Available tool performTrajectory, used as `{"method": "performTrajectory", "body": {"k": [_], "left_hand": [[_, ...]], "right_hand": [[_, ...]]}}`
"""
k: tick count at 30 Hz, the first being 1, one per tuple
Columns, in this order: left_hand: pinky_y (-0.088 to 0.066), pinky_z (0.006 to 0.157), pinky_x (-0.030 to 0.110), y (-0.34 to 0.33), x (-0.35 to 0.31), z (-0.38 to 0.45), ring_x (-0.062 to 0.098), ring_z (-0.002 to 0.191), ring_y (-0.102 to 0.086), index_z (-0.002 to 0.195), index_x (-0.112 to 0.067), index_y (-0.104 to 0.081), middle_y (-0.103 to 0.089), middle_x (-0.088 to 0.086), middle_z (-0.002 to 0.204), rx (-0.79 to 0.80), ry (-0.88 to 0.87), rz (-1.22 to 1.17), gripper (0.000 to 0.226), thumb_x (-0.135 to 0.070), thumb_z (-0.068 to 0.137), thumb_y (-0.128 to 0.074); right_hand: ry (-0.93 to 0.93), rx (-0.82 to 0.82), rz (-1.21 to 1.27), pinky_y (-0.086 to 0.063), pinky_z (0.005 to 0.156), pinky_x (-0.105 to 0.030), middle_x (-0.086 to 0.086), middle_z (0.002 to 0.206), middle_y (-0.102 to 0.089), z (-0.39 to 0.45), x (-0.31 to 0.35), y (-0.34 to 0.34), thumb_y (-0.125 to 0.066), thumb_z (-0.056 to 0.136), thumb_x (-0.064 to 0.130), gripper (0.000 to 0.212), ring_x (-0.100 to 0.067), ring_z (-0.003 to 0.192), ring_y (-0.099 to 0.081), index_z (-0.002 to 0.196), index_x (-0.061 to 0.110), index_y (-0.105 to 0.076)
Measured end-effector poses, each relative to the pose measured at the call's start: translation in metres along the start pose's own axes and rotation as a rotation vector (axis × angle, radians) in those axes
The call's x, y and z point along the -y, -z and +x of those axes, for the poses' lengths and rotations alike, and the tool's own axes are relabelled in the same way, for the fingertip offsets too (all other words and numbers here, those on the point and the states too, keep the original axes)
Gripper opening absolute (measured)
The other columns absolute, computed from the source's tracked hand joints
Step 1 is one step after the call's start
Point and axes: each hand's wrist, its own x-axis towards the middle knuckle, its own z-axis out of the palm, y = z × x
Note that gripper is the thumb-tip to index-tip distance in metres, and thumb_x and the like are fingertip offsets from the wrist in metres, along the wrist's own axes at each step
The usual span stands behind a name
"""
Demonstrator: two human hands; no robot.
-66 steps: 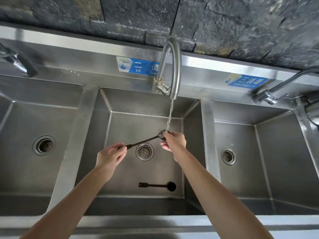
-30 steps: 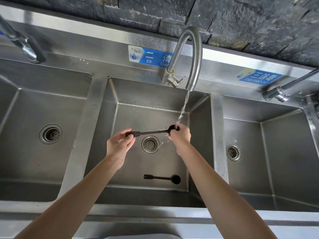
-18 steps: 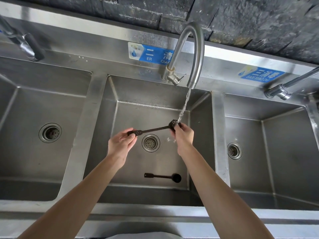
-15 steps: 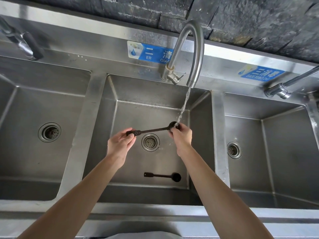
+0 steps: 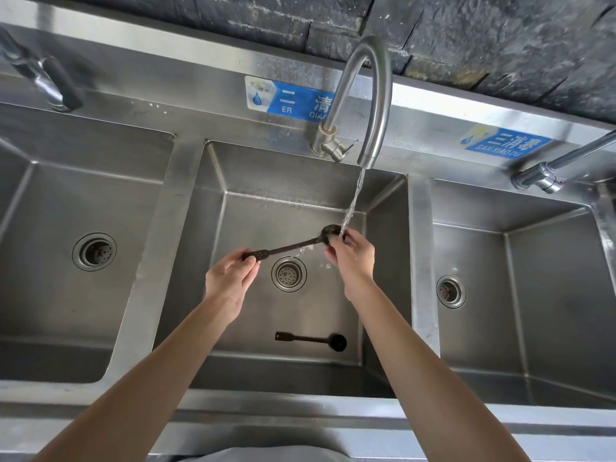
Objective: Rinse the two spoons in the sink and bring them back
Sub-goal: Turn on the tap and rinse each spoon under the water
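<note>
Head view: the left hand [image 5: 230, 278] pinches the handle end of one spoon [image 5: 290, 247]; the right hand [image 5: 350, 255] curls its fingers round the bowl under the tap's [image 5: 363, 95] stream. The second spoon [image 5: 311, 340] lies on the middle basin [image 5: 213, 228] floor, apart from both hands. Risk: wet fingers may slip and drop the spoon beside the drain [image 5: 288, 273].

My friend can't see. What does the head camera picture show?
Two hands hold a dark long-handled spoon under running water: left hand pinches the handle, right hand rubs the bowl. A second dark spoon lies in the steel sink basin.
</note>
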Motion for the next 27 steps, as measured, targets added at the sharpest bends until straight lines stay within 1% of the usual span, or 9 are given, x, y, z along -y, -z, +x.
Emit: {"method": "performTrajectory", "body": {"k": [3, 6, 9, 12, 15, 18, 19, 22, 27], "left_hand": [[-0.06, 0.085, 0.026, -0.008, 0.004, -0.002, 0.028, 0.11, -0.071, 0.122, 0.006, -0.065, -0.067, 0.023, 0.123, -0.046, 0.01, -0.058, 0.036, 0.012, 0.087, -0.068], [-0.06, 0.086, 0.026, -0.017, 0.01, -0.003, 0.025, 0.103, -0.073, 0.117, 0.004, -0.068, -0.07, 0.021, 0.119, -0.083, 0.021, -0.079, 0.034, 0.011, 0.084, -0.071], [-0.059, 0.091, 0.027, -0.027, 0.014, -0.004, 0.024, 0.098, -0.076, 0.115, 0.002, -0.07, -0.073, 0.019, 0.113, -0.085, 0.042, -0.098, 0.034, 0.009, 0.082, -0.074], [-0.058, 0.094, 0.029, -0.035, 0.018, -0.006, 0.024, 0.095, -0.077, 0.113, 0.0, -0.072, -0.075, 0.019, 0.11, -0.075, 0.056, -0.106, 0.034, 0.008, 0.081, -0.076], [-0.059, 0.092, 0.029, -0.044, 0.021, -0.01, 0.024, 0.096, -0.076, 0.112, 0.0, -0.072, -0.074, 0.018, 0.111, -0.059, 0.064, -0.113, 0.032, 0.008, 0.081, -0.076], [-0.06, 0.089, 0.029, -0.055, 0.024, -0.014, 0.025, 0.097, -0.075, 0.11, -0.001, -0.073, -0.074, 0.018, 0.112, -0.036, 0.061, -0.109, 0.03, 0.007, 0.082, -0.076], [-0.061, 0.088, 0.029, -0.059, 0.025, -0.015, 0.025, 0.097, -0.075, 0.11, -0.002, -0.073, -0.074, 0.018, 0.112, -0.03, 0.06, -0.099, 0.03, 0.006, 0.082, -0.076], [-0.062, 0.083, 0.028, -0.069, 0.029, -0.018, 0.022, 0.095, -0.075, 0.11, -0.007, -0.074, -0.075, 0.014, 0.109, -0.015, 0.056, -0.047, 0.029, 0.002, 0.083, -0.077], [-0.062, 0.084, 0.027, -0.09, 0.038, -0.021, 0.021, 0.093, -0.075, 0.107, -0.003, -0.074, -0.075, 0.015, 0.108, -0.003, 0.056, -0.061, 0.027, 0.006, 0.082, -0.077]], "right_hand": [[0.013, 0.024, 0.07, -0.062, 0.069, -0.019, -0.005, 0.095, -0.078, -0.004, 0.007, 0.008, -0.078, 0.091, 0.01, 0.029, -0.009, 0.074, -0.079, 0.12, 0.011, -0.073], [0.028, 0.042, 0.091, -0.063, 0.073, -0.021, -0.004, 0.097, -0.078, -0.007, 0.015, 0.018, -0.079, 0.091, 0.012, 0.017, -0.014, 0.084, -0.08, 0.106, 0.021, -0.077], [0.039, 0.033, 0.087, -0.063, 0.075, -0.022, -0.001, 0.095, -0.08, -0.008, 0.022, 0.027, -0.078, 0.091, 0.01, 0.017, -0.014, 0.088, -0.08, 0.096, 0.027, -0.078], [0.055, 0.041, 0.134, -0.063, 0.075, -0.022, 0.0, 0.09, -0.081, -0.009, 0.029, 0.037, -0.078, 0.09, 0.008, 0.017, -0.018, 0.094, -0.08, 0.096, 0.024, -0.079], [0.075, 0.042, 0.15, -0.062, 0.076, -0.021, 0.001, 0.087, -0.082, -0.008, 0.033, 0.048, -0.078, 0.089, 0.007, 0.018, -0.02, 0.097, -0.079, 0.098, 0.022, -0.08], [0.091, 0.049, 0.185, -0.062, 0.077, -0.021, -0.006, 0.094, -0.081, -0.007, 0.038, 0.057, -0.077, 0.09, 0.006, 0.02, -0.026, 0.1, -0.079, 0.108, 0.013, -0.079], [0.095, 0.046, 0.194, -0.062, 0.077, -0.021, -0.007, 0.095, -0.081, -0.007, 0.039, 0.061, -0.077, 0.09, 0.006, 0.02, -0.027, 0.1, -0.079, 0.108, 0.012, -0.079], [0.117, 0.043, 0.228, -0.062, 0.075, -0.021, -0.003, 0.086, -0.082, -0.006, 0.045, 0.072, -0.077, 0.09, 0.005, 0.016, -0.026, 0.095, -0.08, 0.099, 0.018, -0.08], [0.139, 0.051, 0.259, -0.061, 0.074, -0.018, -0.001, 0.079, -0.081, -0.004, 0.052, 0.092, -0.076, 0.092, 0.008, 0.01, -0.021, 0.086, -0.079, 0.1, 0.013, -0.076]]}}
